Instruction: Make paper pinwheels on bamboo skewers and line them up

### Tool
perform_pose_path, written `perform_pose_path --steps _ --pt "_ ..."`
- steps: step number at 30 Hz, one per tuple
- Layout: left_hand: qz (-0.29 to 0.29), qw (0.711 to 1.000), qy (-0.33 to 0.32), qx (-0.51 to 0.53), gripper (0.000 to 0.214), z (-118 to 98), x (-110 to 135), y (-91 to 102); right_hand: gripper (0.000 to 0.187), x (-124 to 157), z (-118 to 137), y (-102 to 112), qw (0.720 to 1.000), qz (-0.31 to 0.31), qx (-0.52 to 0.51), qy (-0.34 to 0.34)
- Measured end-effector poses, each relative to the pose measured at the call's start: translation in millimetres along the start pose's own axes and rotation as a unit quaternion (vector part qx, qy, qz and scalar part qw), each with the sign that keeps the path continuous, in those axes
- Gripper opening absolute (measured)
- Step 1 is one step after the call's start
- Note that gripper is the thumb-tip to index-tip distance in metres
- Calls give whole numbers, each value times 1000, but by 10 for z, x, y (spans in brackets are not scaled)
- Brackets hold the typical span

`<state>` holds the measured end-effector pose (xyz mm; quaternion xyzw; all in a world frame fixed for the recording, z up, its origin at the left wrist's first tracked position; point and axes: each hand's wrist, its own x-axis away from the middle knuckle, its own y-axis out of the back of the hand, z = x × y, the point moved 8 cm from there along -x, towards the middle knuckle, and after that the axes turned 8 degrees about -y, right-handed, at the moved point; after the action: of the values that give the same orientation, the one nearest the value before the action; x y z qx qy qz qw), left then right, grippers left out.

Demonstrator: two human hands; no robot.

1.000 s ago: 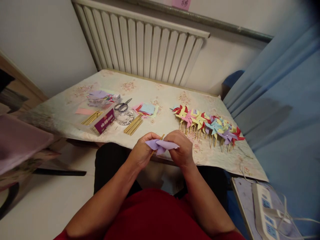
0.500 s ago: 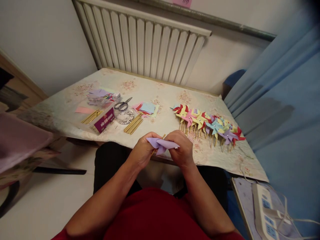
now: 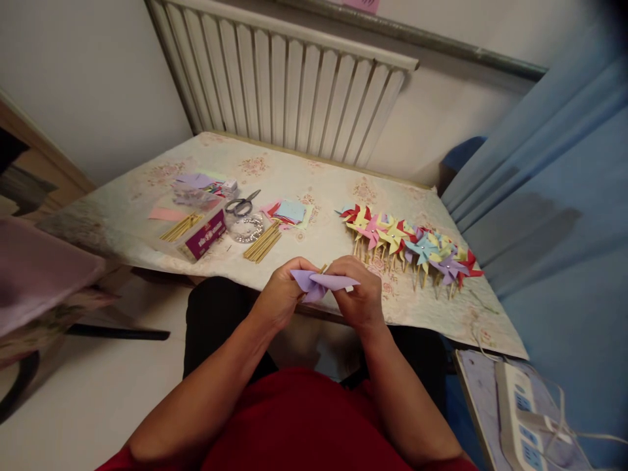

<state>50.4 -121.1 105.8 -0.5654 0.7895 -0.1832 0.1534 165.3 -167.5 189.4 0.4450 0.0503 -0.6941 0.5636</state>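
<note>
Both my hands meet over the near edge of the table [image 3: 304, 245], closed on a folded purple paper pinwheel [image 3: 318, 283]. My left hand [image 3: 280, 296] grips its left side together with a thin wooden stick [image 3: 321, 268] whose tip pokes up between the hands. My right hand [image 3: 358, 291] pinches the paper's right edge. To the right on the table lies a row of finished pinwheels [image 3: 409, 245] in red, yellow, pink, blue and purple, all on sticks.
On the table's left lie scissors [image 3: 241, 205], a purple box [image 3: 206, 237], bundles of wooden sticks [image 3: 262, 245], stacked paper squares [image 3: 289, 212] and a clear dish [image 3: 248, 229]. A white radiator [image 3: 289, 85] stands behind. A blue curtain [image 3: 554, 196] hangs right; a power strip [image 3: 523, 409] sits lower right.
My hands have shifted slightly right and the purple paper has turned a little between them. Both hands keep their grip.
</note>
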Motion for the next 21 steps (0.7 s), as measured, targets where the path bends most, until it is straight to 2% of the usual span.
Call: perform_pose_path --steps 4,8,13,18,21 --pt "-6 1000 0 -29 22 -39 22 1 10 -10 -8 18 998 7 -40 -38" --pt "-11 997 -27 -72 19 -159 47 -20 9 15 -53 25 995 13 -74 -71" --pt "16 987 -93 -128 12 -320 58 -77 8 59 -117 32 989 12 -94 -116" --pt "38 964 -178 -193 10 -440 106 -138 10 92 -137 57 981 -9 -136 -137" --pt "45 958 -195 -207 14 -462 151 -183 12 119 -150 71 979 -19 -148 -137"
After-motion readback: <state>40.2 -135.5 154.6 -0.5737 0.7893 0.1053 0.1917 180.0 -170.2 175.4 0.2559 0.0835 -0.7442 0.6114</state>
